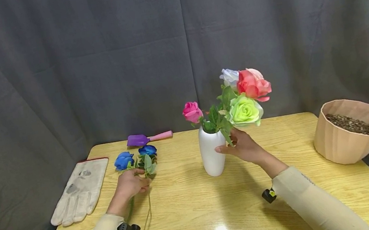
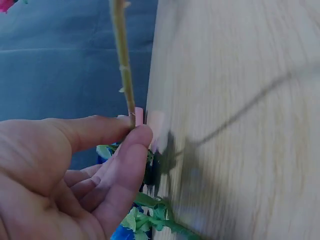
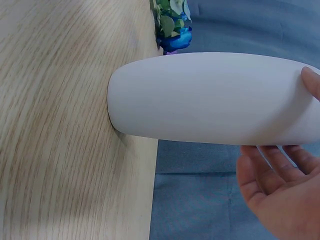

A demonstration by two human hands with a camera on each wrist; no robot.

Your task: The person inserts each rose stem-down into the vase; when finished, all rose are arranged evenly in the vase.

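1. Landmark is the white vase (image 1: 211, 151), standing upright mid-table. Far left of it a work glove (image 1: 80, 190) lies flat at the table (image 1: 191, 209) edge; a purple trowel (image 1: 148, 138) lies back-left of the vase.
2. Left hand (image 1: 129, 184), left of the vase: thumb and forefinger clamped on the stem of a blue rose (image 1: 124, 160). The left wrist view shows the pinch on the thorny stem (image 2: 124, 70). A second blue rose (image 1: 148, 150) lies just beside it, nearer the vase.
3. Blue rose axis: long axis along the stem, roughly front-to-back on the table, head pointing away from the person, stem end towards them. It lies low, at or just off the tabletop; can't tell if lifted.
4. The vase holds pink, white, coral and green roses; the green rose (image 1: 245, 111) leans right.
5. Right hand (image 1: 243, 146), touching the vase's right side near the neck: fingers loosely apart, thumb on the wall, steadying not gripping.
6. Step, as I judge it: picking up the blue rose. The next move calls for tipping it stem-down and threading it into the crowded neck.
7. Far right of the vase: beige pot (image 1: 351, 129) with soil.
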